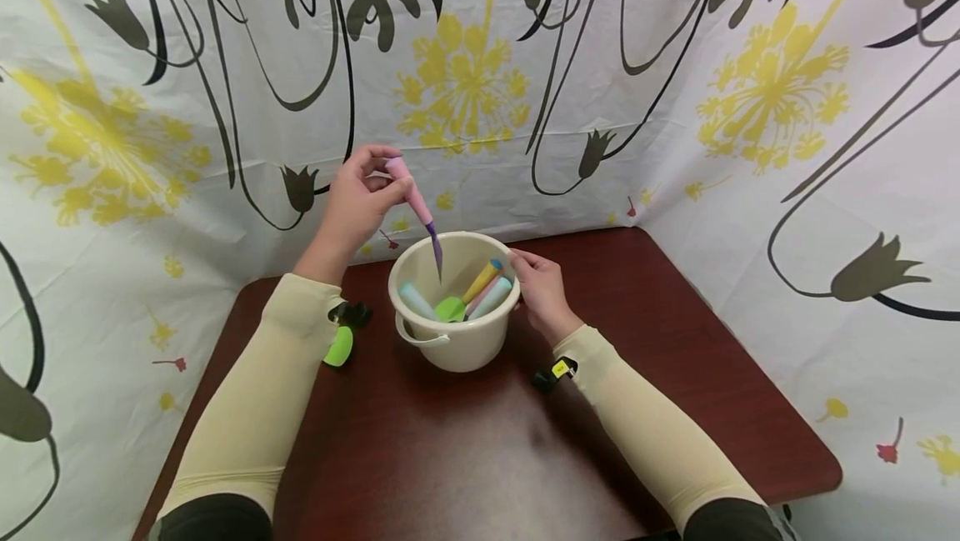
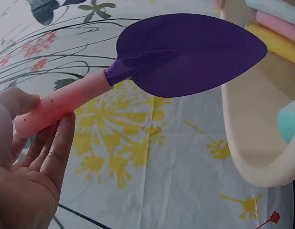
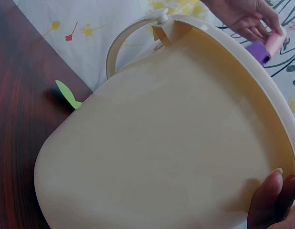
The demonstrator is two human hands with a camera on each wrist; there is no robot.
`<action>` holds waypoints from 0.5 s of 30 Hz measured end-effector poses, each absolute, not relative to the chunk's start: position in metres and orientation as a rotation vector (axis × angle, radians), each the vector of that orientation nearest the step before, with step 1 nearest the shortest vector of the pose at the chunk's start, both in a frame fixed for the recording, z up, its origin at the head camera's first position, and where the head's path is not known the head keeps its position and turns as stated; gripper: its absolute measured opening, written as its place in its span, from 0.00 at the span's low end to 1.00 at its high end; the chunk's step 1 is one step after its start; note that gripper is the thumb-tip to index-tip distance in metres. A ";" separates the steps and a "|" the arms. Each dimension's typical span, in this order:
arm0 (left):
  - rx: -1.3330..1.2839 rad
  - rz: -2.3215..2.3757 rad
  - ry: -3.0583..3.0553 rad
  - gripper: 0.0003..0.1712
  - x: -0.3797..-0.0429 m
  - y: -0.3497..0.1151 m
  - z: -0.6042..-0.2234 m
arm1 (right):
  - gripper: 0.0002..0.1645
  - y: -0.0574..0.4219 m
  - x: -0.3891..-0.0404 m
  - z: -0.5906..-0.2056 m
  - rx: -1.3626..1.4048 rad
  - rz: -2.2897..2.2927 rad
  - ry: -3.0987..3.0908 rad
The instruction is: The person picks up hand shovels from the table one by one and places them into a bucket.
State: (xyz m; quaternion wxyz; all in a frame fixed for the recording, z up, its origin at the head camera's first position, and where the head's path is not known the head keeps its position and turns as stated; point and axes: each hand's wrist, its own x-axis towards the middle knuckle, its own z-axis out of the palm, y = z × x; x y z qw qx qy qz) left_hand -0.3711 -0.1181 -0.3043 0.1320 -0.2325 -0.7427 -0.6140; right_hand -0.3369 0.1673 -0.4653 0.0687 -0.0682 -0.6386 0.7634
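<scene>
My left hand (image 1: 362, 201) pinches the pink handle of a small trowel (image 2: 190, 55) between thumb and fingers. Its purple, leaf-shaped blade points down, with the tip over the opening of a cream bucket (image 1: 467, 348). At the bucket's right side, my right hand (image 1: 542, 291) grips the rim, thumb on the outer wall in the right wrist view. Inside the bucket lie a yellow handle (image 1: 480, 283) with a blue end, a pink one, light blue handles (image 1: 492, 298) and a round green piece (image 1: 451, 309); their lower parts are hidden.
A bright green piece (image 1: 340, 347) lies on the dark red-brown table (image 1: 465, 458) left of the bucket, partly behind my left sleeve. The bucket's carrying handle (image 1: 423, 340) hangs at its front left. A flower-patterned cloth (image 1: 637, 107) surrounds the table's back and sides.
</scene>
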 end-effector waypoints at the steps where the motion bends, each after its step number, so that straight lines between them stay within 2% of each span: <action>1: -0.672 -1.766 -2.174 0.22 -0.373 -0.116 -0.305 | 0.19 0.167 -0.337 -0.465 -0.205 2.298 -1.922; 15: -0.655 -1.566 -2.384 0.19 -0.388 -0.094 -0.317 | 0.20 0.170 -0.335 -0.466 -0.184 2.290 -1.940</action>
